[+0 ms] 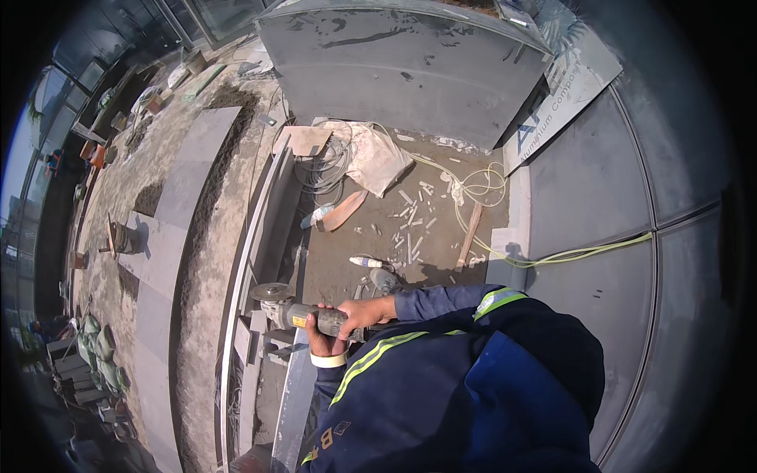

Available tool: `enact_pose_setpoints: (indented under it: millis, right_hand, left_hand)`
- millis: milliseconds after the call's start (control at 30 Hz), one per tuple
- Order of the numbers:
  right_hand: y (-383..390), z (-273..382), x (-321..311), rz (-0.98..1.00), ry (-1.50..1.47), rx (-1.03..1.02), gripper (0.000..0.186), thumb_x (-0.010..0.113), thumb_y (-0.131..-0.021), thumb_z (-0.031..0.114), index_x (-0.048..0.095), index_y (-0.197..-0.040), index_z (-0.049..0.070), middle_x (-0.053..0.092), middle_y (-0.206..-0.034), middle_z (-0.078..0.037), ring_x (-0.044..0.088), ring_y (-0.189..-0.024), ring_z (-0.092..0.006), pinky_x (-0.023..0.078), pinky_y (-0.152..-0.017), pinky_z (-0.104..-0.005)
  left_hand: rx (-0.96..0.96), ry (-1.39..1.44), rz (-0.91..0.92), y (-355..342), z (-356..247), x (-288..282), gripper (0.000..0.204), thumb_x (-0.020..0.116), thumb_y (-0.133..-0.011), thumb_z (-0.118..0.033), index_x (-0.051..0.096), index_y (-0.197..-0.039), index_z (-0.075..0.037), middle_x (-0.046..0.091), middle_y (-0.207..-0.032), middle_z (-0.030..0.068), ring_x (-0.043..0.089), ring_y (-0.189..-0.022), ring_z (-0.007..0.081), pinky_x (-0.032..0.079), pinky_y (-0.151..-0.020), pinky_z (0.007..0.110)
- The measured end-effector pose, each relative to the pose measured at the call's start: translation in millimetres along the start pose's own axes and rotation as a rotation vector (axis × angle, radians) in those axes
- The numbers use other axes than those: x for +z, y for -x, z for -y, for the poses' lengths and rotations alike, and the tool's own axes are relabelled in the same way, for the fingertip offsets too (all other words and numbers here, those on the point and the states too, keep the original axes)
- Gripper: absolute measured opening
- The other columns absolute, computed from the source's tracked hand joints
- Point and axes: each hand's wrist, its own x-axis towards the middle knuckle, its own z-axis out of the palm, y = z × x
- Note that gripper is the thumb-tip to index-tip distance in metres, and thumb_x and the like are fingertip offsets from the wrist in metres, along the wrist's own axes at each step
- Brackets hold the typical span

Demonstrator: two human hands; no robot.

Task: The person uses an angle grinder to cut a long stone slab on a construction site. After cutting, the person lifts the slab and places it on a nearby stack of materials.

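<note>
An angle grinder (300,315) with a grey body and a yellow label is in both my hands. Its round disc (272,292) points left, beside a long, light metal strip (236,339). My left hand (322,340), with a pale cuff at the wrist, wraps the grinder's body from below. My right hand (367,312) is closed around the rear of the body from above. Small grey metal brackets (277,345) lie just below the grinder's head. I cannot tell whether the disc is spinning or touches anything.
Short cut offcuts (410,225) litter the floor ahead, near a marker-like tube (364,261). Yellow-green cable (481,189) loops to the right, and a grey coil (325,165) lies by a pale sack (374,158). A large grey panelled box (394,75) stands at the back.
</note>
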Motion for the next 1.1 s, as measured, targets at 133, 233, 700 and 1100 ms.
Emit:
enact_pose_setpoints:
  millis: [133, 233, 700, 1100]
  right_hand:
    - [9.6, 9.8, 14.2, -0.041, -0.062, -0.017, 0.036, 0.075, -0.083, 0.009, 0.065, -0.115, -0.006, 0.070, -0.092, -0.011, 0.070, -0.080, -0.0179, 0.058, -0.069, -0.0324]
    - [17.4, 16.0, 17.5, -0.081, -0.117, -0.075, 0.037, 0.074, -0.085, 0.009, 0.063, -0.116, -0.008, 0.069, -0.095, -0.013, 0.069, -0.079, -0.0184, 0.058, -0.065, -0.0326]
    - [79.5, 102.0, -127.4, -0.150, -0.252, -0.406, 0.043, 0.072, -0.085, 0.011, 0.056, -0.120, -0.007, 0.067, -0.090, -0.011, 0.067, -0.073, -0.0169, 0.055, -0.063, -0.0324]
    - [181.4, 299.0, -449.6, -0.432, -0.107, -0.711, 0.036, 0.073, -0.081, 0.013, 0.059, -0.108, -0.005, 0.068, -0.090, -0.011, 0.066, -0.080, -0.0158, 0.056, -0.076, -0.0333]
  left_hand:
    - [-0.007, 0.020, 0.069, -2.9, -5.1, -5.2, 0.036, 0.074, -0.096, -0.033, 0.063, -0.122, -0.010, 0.071, -0.117, 0.0041, 0.064, -0.116, 0.0247, 0.054, -0.101, 0.048]
    - [-0.035, 0.012, 0.110, -11.3, -6.2, -3.2, 0.037, 0.073, -0.096, -0.033, 0.063, -0.125, -0.011, 0.070, -0.120, 0.0047, 0.064, -0.118, 0.0263, 0.053, -0.103, 0.049]
    - [-0.132, -0.136, 0.351, -170.6, 44.8, 117.9, 0.055, 0.075, -0.093, -0.035, 0.054, -0.137, -0.008, 0.066, -0.128, 0.0087, 0.059, -0.125, 0.0309, 0.047, -0.111, 0.050]
    - [-0.221, -0.143, 0.063, -381.8, 226.1, 362.9, 0.098, 0.038, -0.096, -0.084, 0.046, -0.153, -0.004, 0.066, -0.133, 0.0169, 0.057, -0.130, 0.0353, 0.042, -0.113, 0.053]
